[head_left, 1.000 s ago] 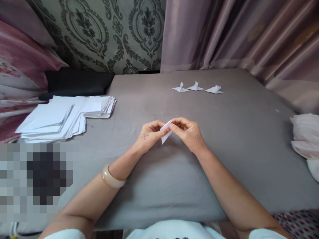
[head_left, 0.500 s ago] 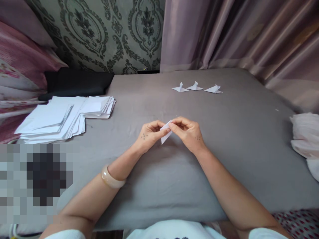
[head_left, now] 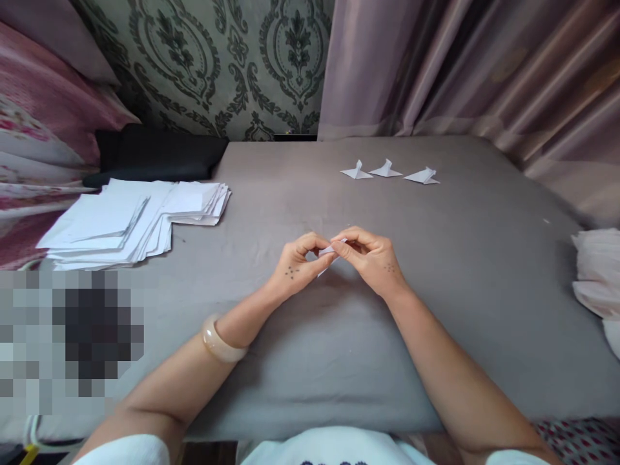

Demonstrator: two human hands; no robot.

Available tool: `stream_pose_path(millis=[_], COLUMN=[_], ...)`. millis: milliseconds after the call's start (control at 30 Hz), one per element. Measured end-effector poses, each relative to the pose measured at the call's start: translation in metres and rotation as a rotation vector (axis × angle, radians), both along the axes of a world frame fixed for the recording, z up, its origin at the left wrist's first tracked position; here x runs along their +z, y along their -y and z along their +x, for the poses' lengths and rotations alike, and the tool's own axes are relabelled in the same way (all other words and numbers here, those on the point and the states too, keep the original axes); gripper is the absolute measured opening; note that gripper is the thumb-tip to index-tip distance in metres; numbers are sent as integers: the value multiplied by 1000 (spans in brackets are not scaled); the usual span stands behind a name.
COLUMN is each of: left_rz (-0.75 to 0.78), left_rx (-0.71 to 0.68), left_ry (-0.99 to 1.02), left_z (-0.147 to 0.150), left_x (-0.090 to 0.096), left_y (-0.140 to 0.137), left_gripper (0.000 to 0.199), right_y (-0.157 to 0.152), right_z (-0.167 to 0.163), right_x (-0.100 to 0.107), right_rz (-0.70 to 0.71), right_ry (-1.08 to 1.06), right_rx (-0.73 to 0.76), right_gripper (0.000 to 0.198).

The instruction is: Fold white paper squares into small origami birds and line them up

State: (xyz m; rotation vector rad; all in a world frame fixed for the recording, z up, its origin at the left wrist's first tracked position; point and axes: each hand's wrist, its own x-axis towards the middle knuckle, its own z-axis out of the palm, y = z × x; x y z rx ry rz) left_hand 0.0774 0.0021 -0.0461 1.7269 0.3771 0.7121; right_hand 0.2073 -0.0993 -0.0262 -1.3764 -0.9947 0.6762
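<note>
Between my hands, above the middle of the grey-covered table (head_left: 310,374), is a small piece of folded white paper (head_left: 328,250). My left hand (head_left: 301,261) pinches its left side between thumb and fingers. The thumb and fingers of my right hand (head_left: 371,258) close on its upper right part, touching close to the left fingertips. The paper is seen almost edge-on, and much of it is hidden by the fingers. A pale bangle (head_left: 220,342) sits on my left forearm.
Several stacked white paper sheets (head_left: 109,223) lie at the left, in front of a black folded item (head_left: 157,155). Three folded white paper figures (head_left: 386,169) stand in a row at the back. Whitish crumpled cloth (head_left: 598,271) lies at the right edge, and purple curtains (head_left: 378,71) hang behind.
The folded paper has turned in my fingers, so its lower pointed flap shows less now. Both hands keep their pinch. The whole view has shifted slightly.
</note>
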Motion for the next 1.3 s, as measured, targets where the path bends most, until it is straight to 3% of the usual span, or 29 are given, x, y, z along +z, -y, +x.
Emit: stream_pose_path(millis=[233,333,467,567,867,1133,1300], left_rz=[-153,-353,-669,-764,-796,-583,-568], left_rx=[-2,-37,-47,-26,28,136,166], left_ry=[-89,-107,-73,-26,-15,-43,-46], left_z=[1,1,2,3,3,3,5], left_x=[4,5,4,4,2,3,4], left_y=[2,1,-2,-4,-6,-3,-1], left_gripper=[20,21,20,20,21,21,22], right_y=[2,1,-1,-1,-3,-6,-7], right_z=[5,4,1,-3,-5,-9,-14], right_x=[-2,-2,-4,-3,-2,-7,-12], right_rz=[0,-35,-110,-147,-212,-238,-247], right_ry=[43,17,-184,-218,-201,-289,-258], right_rx=[-26,-35,-47,-22,-69,-140,-136], right_gripper=[5,10,31,32,27,25,25])
